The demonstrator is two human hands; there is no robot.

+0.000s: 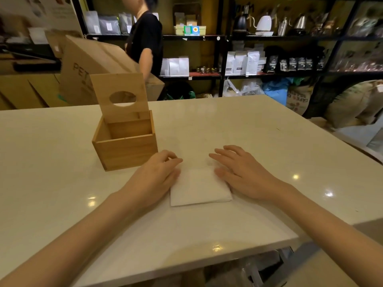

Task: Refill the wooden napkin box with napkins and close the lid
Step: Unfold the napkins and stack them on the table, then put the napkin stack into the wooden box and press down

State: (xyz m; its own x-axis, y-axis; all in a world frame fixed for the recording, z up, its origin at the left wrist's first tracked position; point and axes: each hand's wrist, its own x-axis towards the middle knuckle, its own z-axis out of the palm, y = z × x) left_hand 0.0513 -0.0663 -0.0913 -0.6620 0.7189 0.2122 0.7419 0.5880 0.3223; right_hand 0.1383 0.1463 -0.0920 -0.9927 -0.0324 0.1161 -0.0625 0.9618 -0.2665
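A wooden napkin box (126,151) stands on the white table (259,137), left of centre. Its lid (122,96), with an oval hole, is raised upright at the back, and the inside looks empty. A flat stack of white napkins (199,188) lies on the table in front of me, to the right of the box. My left hand (157,176) rests against the stack's left edge with fingers curled. My right hand (240,172) lies on the stack's right edge with fingers spread. Neither hand has lifted the stack.
A large cardboard box (91,67) leans behind the table at the left. A person in a black shirt (147,40) stands beyond it. Shelves (259,36) with bags and kettles fill the back. Sacks (352,102) sit on the floor at the right.
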